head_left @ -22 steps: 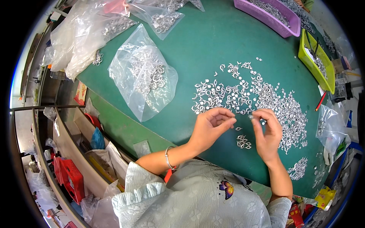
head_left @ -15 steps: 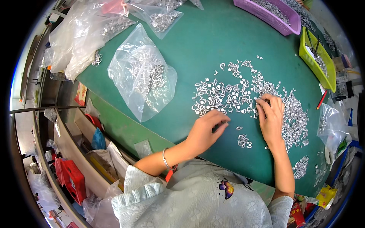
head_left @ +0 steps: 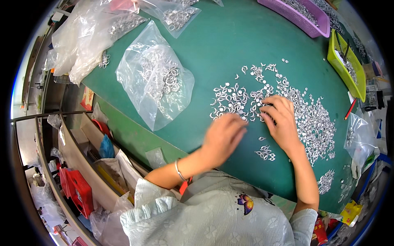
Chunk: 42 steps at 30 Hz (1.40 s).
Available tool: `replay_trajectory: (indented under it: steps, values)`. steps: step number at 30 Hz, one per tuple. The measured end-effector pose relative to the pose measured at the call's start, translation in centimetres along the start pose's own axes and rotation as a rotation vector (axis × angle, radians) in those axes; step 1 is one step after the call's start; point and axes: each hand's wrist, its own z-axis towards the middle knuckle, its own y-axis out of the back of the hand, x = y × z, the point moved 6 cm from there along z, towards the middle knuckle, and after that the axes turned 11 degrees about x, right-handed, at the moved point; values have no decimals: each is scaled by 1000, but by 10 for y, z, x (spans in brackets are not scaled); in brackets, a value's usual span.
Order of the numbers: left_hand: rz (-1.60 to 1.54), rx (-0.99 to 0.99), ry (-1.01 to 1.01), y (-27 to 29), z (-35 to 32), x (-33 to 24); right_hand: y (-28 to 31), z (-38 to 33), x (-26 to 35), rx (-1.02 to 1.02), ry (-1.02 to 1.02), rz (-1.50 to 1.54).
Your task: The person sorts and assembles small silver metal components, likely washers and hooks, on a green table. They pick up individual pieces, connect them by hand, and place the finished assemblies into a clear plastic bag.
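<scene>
Small silver-coloured curved metal pieces, some with round pale tops, lie scattered over the green tabletop (head_left: 230, 37). My right hand (head_left: 282, 125) hovers low over the middle of them, fingers bent and apart, fingertips at or just above the pieces. To its right spreads a dense heap of pieces (head_left: 315, 129). My left hand (head_left: 223, 137), smeared by motion, is at the near edge of the left cluster of pieces (head_left: 230, 98); whether it holds anything is not visible. A small group of pieces (head_left: 265, 153) lies nearer to me, below my right hand.
A clear plastic bag (head_left: 158, 82) of silver rings lies at left, with larger bags (head_left: 78, 41) behind. A purple basket (head_left: 301, 20) and a yellow-green basket (head_left: 349, 69) stand far right, near a red pen (head_left: 350, 108). Shelves (head_left: 82, 143) hold a red case (head_left: 78, 192).
My right hand has shifted left, away from the dense heap and toward the left cluster. My left hand stays near its place but is now blurred. The view has shifted slightly.
</scene>
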Motion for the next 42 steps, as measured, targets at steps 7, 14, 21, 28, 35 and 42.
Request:
replay_trajectory:
  steps: [7,14,21,28,35,42]
  values:
    - [329,117,0,10,32,21,-6,14,7,-36,-39,-13]
    - [358,223,-36,6,40,21,-10,20,9,53,80,-207]
    - [71,119,-55,17,40,16,9,11,13,150,0,138]
    - [-187,509,-13,-38,-6,-11,-2,-14,19,527,-84,62]
    - [66,419,56,-19,15,-5,2,32,8,78,-73,19]
    - [285,3,-15,24,67,40,-19,46,2,9,-33,-39]
